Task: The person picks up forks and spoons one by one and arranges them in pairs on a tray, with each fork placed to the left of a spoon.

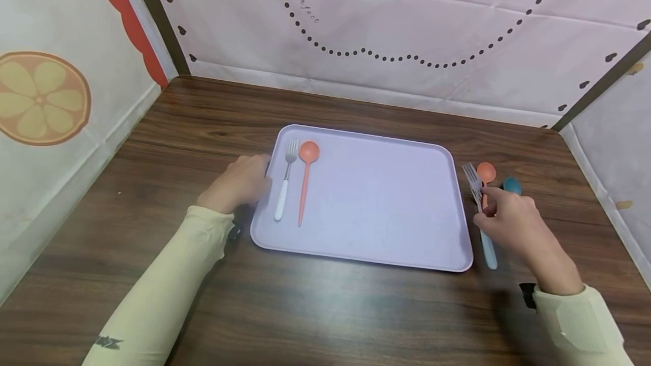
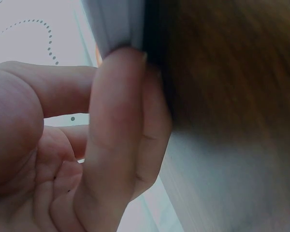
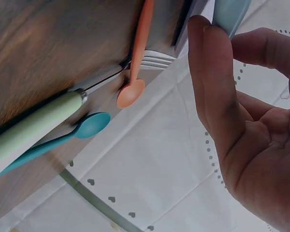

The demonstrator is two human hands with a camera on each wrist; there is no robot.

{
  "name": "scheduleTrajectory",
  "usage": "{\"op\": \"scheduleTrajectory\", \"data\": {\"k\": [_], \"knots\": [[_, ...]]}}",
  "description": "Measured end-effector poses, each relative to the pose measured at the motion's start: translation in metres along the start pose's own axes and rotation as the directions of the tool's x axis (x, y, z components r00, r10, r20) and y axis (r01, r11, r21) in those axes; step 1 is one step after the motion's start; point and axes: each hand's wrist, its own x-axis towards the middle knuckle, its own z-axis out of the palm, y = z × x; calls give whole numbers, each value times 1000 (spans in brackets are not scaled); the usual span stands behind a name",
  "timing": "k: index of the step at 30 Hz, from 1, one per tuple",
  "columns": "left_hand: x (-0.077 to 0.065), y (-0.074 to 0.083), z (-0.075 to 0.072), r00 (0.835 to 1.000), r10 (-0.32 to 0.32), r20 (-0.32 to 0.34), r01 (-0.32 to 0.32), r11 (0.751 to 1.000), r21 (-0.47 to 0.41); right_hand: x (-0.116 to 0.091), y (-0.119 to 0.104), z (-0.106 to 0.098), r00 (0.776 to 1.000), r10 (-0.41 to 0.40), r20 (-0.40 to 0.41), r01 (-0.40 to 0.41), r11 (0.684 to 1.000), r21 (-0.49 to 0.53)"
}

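At the left rim of a pale lilac tray, my left hand grips the edge with curled fingers. In the left wrist view its fingertips are right at the tray's rim. Beyond the tray's right side, my right hand pinches a fork with a light blue handle. That handle shows between thumb and fingers in the right wrist view. Near this hand lie an orange spoon, a teal spoon and a fork with a pale green handle, largely hidden by the hand in the head view.
On the tray's left part lie a white-handled fork and a coral spoon, side by side. The dark wooden table is bounded by printed cloth walls at the back and both sides.
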Motion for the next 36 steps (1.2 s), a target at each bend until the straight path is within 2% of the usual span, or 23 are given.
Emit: {"op": "scheduleTrajectory", "data": {"k": [5, 17, 25, 36], "knots": [[-1, 1, -2, 1000, -2, 5, 2, 1000, -1, 0, -6, 2, 998, -45, -39, 45, 999, 7], [-1, 0, -1, 1000, -14, 10, 14, 1000, -4, 2, -18, 10, 997, -70, -19, 70, 997, 40], [0, 0, 0, 1000, -7, 8, 7, 1000, -3, 4, -23, 14, 999, -52, 0, 52, 998, 44], [-1, 0, 0, 1000, -13, 7, 13, 1000, -13, 7, -29, 21, 992, -117, -42, 119, 992, 49]]}}
